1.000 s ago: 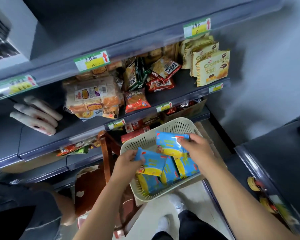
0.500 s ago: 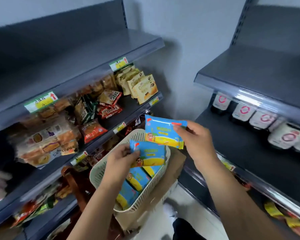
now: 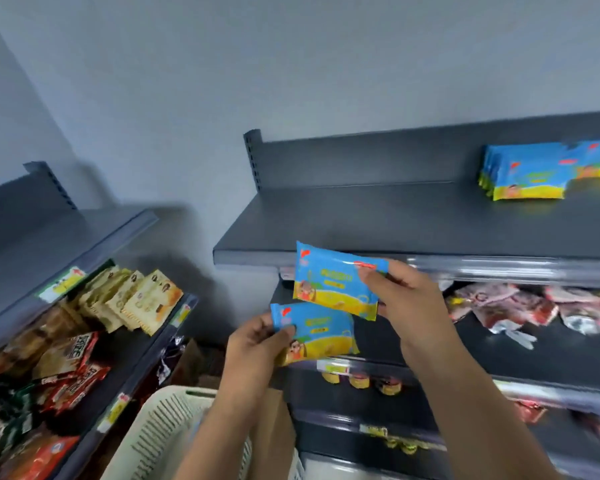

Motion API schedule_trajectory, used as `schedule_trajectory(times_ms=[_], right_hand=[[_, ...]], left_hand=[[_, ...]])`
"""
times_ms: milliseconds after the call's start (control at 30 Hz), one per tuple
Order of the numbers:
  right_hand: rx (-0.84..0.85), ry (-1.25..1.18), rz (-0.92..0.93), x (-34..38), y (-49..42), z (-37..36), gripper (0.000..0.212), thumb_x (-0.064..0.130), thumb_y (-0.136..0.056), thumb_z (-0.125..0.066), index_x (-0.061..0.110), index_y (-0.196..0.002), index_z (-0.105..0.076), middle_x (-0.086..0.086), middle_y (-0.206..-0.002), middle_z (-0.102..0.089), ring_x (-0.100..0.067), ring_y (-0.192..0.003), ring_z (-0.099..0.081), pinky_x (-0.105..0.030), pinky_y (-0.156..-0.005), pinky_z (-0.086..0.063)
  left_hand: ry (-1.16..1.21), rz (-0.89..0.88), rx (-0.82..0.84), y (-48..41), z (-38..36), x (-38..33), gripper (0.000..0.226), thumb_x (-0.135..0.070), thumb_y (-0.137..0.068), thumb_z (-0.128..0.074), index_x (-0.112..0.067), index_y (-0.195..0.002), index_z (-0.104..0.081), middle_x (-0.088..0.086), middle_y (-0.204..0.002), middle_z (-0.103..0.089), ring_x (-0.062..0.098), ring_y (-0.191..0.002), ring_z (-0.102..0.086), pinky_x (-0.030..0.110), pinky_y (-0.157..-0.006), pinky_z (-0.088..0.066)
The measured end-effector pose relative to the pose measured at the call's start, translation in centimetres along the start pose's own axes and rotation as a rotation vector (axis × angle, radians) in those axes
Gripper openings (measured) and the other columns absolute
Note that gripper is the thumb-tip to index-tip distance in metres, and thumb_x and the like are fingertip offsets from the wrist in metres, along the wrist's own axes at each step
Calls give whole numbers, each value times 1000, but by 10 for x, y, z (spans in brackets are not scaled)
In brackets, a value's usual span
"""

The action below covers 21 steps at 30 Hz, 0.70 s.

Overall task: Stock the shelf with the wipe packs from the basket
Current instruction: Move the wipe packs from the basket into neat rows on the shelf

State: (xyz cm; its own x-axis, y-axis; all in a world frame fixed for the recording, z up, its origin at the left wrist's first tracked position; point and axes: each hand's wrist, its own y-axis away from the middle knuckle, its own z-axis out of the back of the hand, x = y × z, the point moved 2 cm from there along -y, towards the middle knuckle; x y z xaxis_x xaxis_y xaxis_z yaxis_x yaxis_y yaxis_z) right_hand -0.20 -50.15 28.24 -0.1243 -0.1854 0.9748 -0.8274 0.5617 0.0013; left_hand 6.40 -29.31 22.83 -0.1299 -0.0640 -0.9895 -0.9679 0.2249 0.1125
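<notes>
My right hand (image 3: 404,299) grips a blue and yellow wipe pack (image 3: 329,280) by its right end, just in front of the top shelf's (image 3: 378,223) front edge. Below it, my left hand (image 3: 257,344) holds a second wipe pack (image 3: 321,329) by its left end. A row of the same wipe packs (image 3: 527,173) stands upright at the back right of that dark grey top shelf. The cream slotted basket (image 3: 167,424) sits low at the bottom, partly hidden by my left forearm; its contents are out of sight.
The left shelving unit (image 3: 94,237) carries cracker packs (image 3: 139,299) and red snack bags (image 3: 73,372). Under the top shelf on the right are red and silver pouches (image 3: 499,306) and small jars (image 3: 361,379). A grey wall stands behind.
Both hands have lifted their wipe packs out of the basket and up to the right shelving unit. The view has swung right and upward, bringing the top shelf into sight.
</notes>
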Motion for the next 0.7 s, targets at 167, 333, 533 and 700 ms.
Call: schedule_trajectory(times_ms=[167, 333, 533, 700], right_hand=[[-98, -137, 61, 47, -13, 69, 12, 14, -95, -70, 12, -104, -79, -11, -104, -79, -34, -100, -75, -42, -75, -64], [-194, -230, 122, 87, -22, 137, 10, 18, -94, -72, 9, -94, -78, -27, -105, -74, -33, -79, -69, -41, -72, -53], [-359, -199, 288, 128, -49, 225, 14, 15, -95, -70, 4, -102, -76, -10, -101, -78, -26, -89, -76, -37, -74, -62], [-380, -167, 358, 152, -95, 294, 37, 18, -94, -73, -14, -108, -62, -19, -98, -69, -23, -86, -74, -31, -63, -60]], left_hand=[[-1, -35, 170, -6, -86, -34, 11, 0, -93, -68, -2, -103, -72, 16, -98, -80, 28, -86, -78, 28, -66, -60], [-18, -95, 284, -10, -182, -62, 12, -4, -94, -69, -8, -104, -75, 9, -100, -81, 26, -92, -78, 37, -79, -62], [-42, -190, 321, -30, -309, -79, 11, -1, -92, -72, -9, -99, -75, 5, -93, -81, 21, -90, -78, 32, -77, -62], [-18, -203, 337, -52, -392, -91, 15, 1, -92, -72, -9, -104, -74, 4, -95, -81, 15, -84, -78, 20, -67, -59]])
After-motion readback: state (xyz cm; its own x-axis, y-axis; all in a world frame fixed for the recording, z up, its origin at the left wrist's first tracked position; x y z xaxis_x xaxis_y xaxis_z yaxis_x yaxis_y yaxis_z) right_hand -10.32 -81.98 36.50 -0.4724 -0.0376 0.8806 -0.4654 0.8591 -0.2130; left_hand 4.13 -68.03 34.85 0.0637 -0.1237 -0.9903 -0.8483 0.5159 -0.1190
